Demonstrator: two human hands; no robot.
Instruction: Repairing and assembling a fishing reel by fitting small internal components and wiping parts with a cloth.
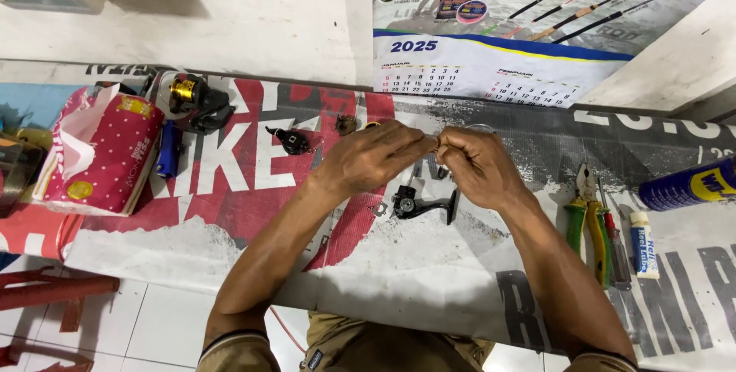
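Note:
My left hand [376,156] and my right hand [479,163] meet fingertip to fingertip above the bench, pinching a tiny metal part [437,144] between them; the part is mostly hidden by my fingers. Just below my hands lies a black reel handle piece [418,205] on the printed banner [253,188] that covers the bench. A small black reel part [291,140] and a smaller dark piece [346,123] lie beyond my left hand. A black and gold fishing reel body [195,100] rests at the back left.
A pink dotted tissue pack [100,149] and a blue tube [169,149] sit at the left. At the right lie green-handled pliers [586,222], a red screwdriver [613,245], a small white oil bottle [642,245] and a blue spray can [690,184]. A calendar [491,73] hangs behind.

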